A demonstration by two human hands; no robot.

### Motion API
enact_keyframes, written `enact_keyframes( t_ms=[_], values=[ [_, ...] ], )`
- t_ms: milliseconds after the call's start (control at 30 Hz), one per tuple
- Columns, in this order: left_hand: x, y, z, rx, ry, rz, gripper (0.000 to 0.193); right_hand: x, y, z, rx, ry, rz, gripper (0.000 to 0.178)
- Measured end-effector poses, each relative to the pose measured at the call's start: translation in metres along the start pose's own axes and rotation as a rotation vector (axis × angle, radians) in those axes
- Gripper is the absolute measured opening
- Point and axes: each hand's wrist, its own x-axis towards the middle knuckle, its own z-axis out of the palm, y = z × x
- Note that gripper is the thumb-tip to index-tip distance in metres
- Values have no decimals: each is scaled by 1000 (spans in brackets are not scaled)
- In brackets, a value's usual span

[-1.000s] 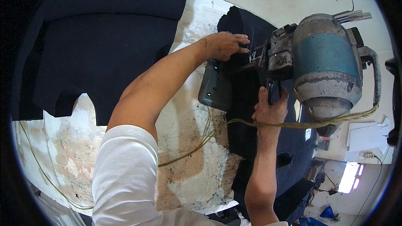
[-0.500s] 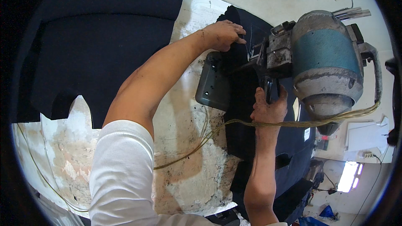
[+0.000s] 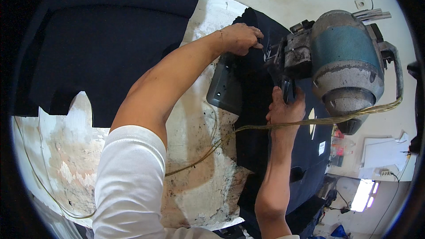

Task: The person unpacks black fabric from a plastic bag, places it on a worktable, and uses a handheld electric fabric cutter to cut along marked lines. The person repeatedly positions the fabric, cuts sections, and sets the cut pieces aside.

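Observation:
A black carpet-like sheet hangs down over the right part of the worn white surface. At its upper part, my left hand is closed with bent fingers on the sheet, just left of the machine's working head. My right hand is wrapped around the black handle under that head. The machine has a large grey-and-teal motor and a scuffed metal head. The head's working end meets the black sheet close to my left fingertips, and its exact contact is hidden in shadow.
Another large black sheet covers the upper left. A dark grey plate lies beneath my left hand. A yellowish cord crosses over my right wrist to the motor. White papers and a wall socket are at right.
The view has shifted slightly, so the left sheet sits higher in it. My left fingers are more curled. Both hands stay at the black sheet and the handle.

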Motion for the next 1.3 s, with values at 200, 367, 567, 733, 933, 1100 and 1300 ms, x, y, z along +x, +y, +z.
enact_keyframes(
  t_ms=[200,367,567,733,933,1100,1300],
  values=[
    [-2,-2,1,-34,66,26,68,9,-6,3,-57,-14,-27,52],
    [-3,-3,4,-67,102,15,69,11,-16,1,-48,-31,74,54],
    [-8,-7,10,-130,167,18,65,19,-29,7,-93,-32,100,63],
    [18,-16,1,-408,131,-255,49,24,-33,10,-125,-18,159,65],
    [90,-20,10,-452,263,-824,62,30,-31,16,-141,27,87,64],
    [101,-27,44,-373,153,-914,64,32,-29,14,-31,-44,98,61],
    [98,-32,50,-383,120,-890,67,37,-31,20,-3,-16,101,69]
  ],
)
